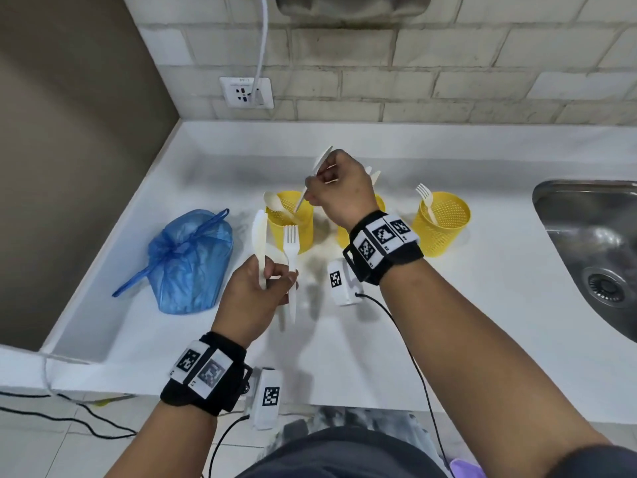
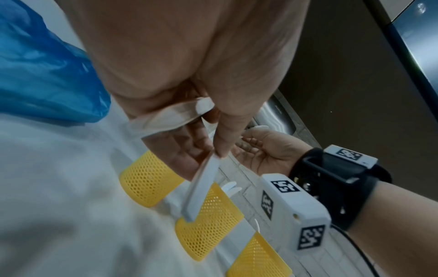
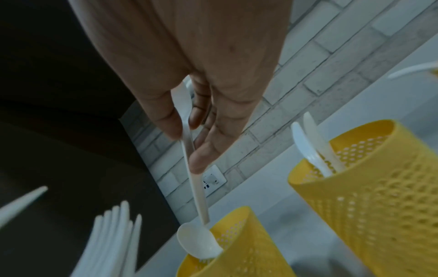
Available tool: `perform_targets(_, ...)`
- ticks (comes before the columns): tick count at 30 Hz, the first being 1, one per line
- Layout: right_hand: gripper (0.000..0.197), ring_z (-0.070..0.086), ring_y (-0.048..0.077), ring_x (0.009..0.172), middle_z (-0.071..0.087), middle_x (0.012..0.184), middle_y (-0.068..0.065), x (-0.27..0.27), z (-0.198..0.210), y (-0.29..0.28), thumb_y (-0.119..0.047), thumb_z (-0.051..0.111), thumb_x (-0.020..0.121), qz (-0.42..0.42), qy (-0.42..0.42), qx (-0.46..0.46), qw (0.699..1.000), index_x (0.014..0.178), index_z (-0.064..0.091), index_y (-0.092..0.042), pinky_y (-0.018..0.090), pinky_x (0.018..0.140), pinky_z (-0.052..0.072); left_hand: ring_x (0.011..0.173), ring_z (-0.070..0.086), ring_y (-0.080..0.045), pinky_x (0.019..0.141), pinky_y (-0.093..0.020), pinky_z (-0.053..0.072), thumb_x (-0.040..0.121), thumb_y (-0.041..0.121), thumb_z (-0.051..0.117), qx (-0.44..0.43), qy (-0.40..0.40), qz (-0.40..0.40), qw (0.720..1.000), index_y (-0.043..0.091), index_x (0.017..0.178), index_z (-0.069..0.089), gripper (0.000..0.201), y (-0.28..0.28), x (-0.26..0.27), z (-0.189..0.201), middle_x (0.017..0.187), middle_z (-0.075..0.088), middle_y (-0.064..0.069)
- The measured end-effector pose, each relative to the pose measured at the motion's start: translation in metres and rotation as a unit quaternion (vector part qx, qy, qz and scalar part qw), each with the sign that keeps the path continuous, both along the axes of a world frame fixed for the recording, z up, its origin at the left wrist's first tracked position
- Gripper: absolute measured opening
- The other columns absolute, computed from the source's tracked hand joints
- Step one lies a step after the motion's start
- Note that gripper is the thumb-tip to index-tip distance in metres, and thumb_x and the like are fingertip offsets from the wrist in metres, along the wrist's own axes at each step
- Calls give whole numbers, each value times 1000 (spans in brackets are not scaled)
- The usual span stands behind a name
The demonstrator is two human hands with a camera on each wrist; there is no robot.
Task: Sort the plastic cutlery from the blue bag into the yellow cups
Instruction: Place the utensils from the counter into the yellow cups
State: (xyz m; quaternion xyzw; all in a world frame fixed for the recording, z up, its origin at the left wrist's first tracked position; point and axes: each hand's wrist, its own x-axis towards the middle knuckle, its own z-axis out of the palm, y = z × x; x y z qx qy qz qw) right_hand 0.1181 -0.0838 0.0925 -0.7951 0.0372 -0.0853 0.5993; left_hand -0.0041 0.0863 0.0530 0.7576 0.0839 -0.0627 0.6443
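Three yellow mesh cups stand in a row on the white counter (image 1: 379, 322). My right hand (image 1: 315, 191) pinches a white spoon (image 1: 322, 160) bowl-up, its handle tip (image 3: 204, 217) just above the left cup (image 1: 289, 222), which holds another spoon (image 3: 196, 241). The middle cup (image 3: 367, 187), half hidden behind my right wrist in the head view, holds knives (image 3: 310, 146). A fork (image 1: 425, 198) stands in the right cup (image 1: 443, 224). Nearer me, my left hand (image 1: 275, 277) grips a knife (image 1: 259, 243) and a fork (image 1: 291, 257) upright. The blue bag (image 1: 189, 260) lies at the left.
A steel sink (image 1: 593, 243) is set into the counter at the right. A wall socket (image 1: 246, 93) with a white cable sits on the brick wall behind. A brown wall closes the left side. Black cables hang below the counter's front edge.
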Motion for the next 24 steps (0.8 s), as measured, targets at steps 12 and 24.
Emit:
perform_targets(12,15,66,31,92,72,93,9,29,-28,28,-17,68,88,74,21,-244,967,101,66,-9,40,83,56,89,74,-31,86,-60,59,92,2,71,-1,-3,-6,1000,11,80,39,36,3,7,0,100,68,-25)
perform_targets(24,30,60,17,77,68,91,-2,-29,-22,-3,-29,48,92,71,100,58,991,95,75,-16,28,66,44,84,74,-26,87,-57,60,93,3,71,-17,-23,-22,999,14,78,39,37,-8,23,5,93,68,-13)
